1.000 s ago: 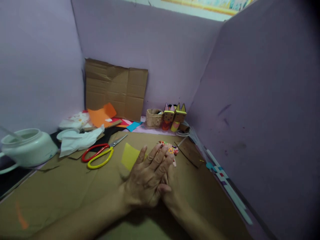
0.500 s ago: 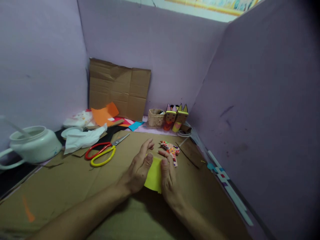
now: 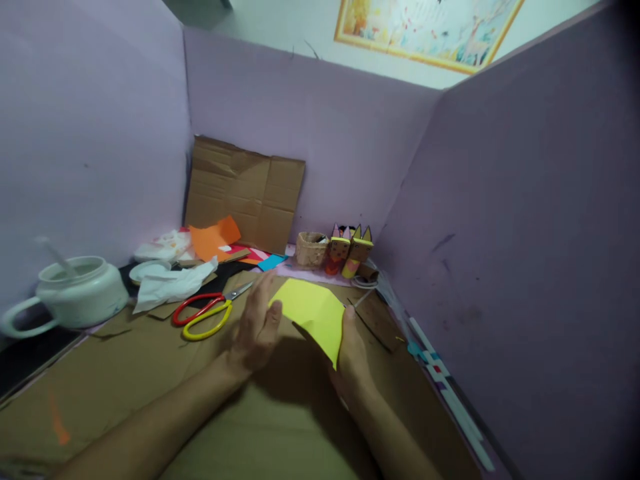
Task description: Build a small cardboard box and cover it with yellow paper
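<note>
Looking at our hands, we see the paper (image 3: 313,310) between them, raised over the cardboard (image 3: 235,427). It lies to the right of our left hand (image 3: 256,330) and up and to the left of our right hand (image 3: 354,360). Bent along its middle, its longer run slopes from the upper left, by our left thumb, down to a near corner beside our right hand. The right is the nearer to that corner, with its thumb on the right edge and its fingers mostly hidden behind, so we seem to be pinching there. Our left hand is loosely spread, thumb apart from the fingers, at the paper's left corner; whether it touches, we cannot tell.

To our left, the scissors (image 3: 229,308) lie with their blades pointing away and to the right. Beyond them sits the pot (image 3: 95,300), a stick (image 3: 57,255) leaning in its mouth; we cannot make out what else it holds. At the back, the basket (image 3: 310,253) has small dark and pale pieces inside, just beside the eared figures (image 3: 350,252).
</note>
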`<state>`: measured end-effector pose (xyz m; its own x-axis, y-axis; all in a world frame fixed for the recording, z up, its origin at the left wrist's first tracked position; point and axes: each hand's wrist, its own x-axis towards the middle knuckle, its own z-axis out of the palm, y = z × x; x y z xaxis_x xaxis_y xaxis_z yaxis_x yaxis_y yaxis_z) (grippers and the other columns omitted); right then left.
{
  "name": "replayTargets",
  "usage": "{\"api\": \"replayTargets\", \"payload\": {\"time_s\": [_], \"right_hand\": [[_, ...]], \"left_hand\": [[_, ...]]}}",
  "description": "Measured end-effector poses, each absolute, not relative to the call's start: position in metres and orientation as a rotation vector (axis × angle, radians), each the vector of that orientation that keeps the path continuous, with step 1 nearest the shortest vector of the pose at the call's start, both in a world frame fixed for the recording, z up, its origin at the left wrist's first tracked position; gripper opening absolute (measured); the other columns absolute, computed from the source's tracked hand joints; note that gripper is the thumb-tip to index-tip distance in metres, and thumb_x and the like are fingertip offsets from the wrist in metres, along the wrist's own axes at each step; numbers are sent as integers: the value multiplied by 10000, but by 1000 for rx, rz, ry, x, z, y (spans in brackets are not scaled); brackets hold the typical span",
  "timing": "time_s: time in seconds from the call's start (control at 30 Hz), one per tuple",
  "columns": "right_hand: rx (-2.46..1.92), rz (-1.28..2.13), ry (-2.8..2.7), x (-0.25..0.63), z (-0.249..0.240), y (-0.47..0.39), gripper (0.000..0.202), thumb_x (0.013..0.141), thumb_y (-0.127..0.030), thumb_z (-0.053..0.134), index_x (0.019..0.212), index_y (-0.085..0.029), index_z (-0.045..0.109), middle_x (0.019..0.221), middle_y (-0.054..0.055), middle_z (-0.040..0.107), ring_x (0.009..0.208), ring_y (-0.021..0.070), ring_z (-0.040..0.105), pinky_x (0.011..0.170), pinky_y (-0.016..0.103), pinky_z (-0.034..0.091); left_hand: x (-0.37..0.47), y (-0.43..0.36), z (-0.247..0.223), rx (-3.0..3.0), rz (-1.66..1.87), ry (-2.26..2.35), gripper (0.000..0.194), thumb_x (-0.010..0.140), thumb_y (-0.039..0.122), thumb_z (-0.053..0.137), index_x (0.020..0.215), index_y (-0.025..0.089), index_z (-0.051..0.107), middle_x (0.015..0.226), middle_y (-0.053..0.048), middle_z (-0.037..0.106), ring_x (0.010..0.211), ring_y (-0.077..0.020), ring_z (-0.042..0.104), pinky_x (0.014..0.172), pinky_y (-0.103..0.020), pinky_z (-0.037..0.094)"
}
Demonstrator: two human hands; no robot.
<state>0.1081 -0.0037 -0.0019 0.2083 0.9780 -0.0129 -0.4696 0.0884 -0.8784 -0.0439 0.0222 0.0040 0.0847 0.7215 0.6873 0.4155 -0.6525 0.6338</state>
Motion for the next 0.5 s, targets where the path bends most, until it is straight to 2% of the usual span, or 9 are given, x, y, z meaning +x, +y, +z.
{"api": "replayTargets", "payload": {"time_s": [0.07, 0.13, 0.23, 0.33, 0.43, 0.5], "right_hand": [[-855, 1321, -563, 114, 5, -1, 481, 797, -631, 470, 955, -216, 655, 866, 40, 742, 779, 220, 692, 666, 346, 555], [-779, 1361, -457, 120, 10, 0, 442, 814, -610, 473, 921, -225, 661, 852, 23, 746, 738, 194, 693, 667, 339, 561], [-689, 1420, -406, 128, 14, 1, 394, 810, -577, 521, 891, -218, 663, 857, 21, 744, 727, 175, 688, 690, 346, 563], [-674, 1423, -448, 133, 16, 0, 323, 756, -484, 648, 943, -220, 652, 916, 25, 736, 808, 185, 684, 746, 369, 553], [-708, 1385, -529, 128, 14, -3, 355, 689, -365, 737, 993, -211, 639, 921, 29, 733, 819, 200, 679, 782, 380, 546], [-726, 1340, -640, 122, 10, -5, 435, 673, -328, 751, 1064, -196, 613, 935, 44, 728, 814, 210, 678, 776, 367, 547]], "left_hand": [[-47, 21, 5, 2084, 1814, 1138, 470, 922, 348, 334, 1346, 145, 329, 1334, -165, 421, 1271, -279, 374, 1057, -481, 289], [-50, 20, 5, 2124, 1880, 1126, 436, 908, 308, 363, 1321, 167, 357, 1311, -142, 442, 1242, -265, 404, 1047, -462, 311], [-56, 23, 6, 2208, 1746, 1199, 364, 876, 259, 413, 1226, 166, 455, 1273, -128, 493, 1222, -250, 425, 1048, -442, 316], [-62, 28, 13, 2104, 1631, 1229, 264, 826, 259, 479, 1050, 166, 585, 1132, -105, 597, 1112, -245, 509, 1002, -417, 361], [-62, 28, 21, 1709, 1450, 1189, 201, 766, 323, 564, 851, 168, 657, 901, -72, 666, 902, -235, 589, 856, -379, 443], [-57, 24, 24, 1545, 1312, 1139, 249, 740, 383, 596, 774, 149, 672, 755, -63, 668, 717, -206, 606, 701, -340, 480]]}}
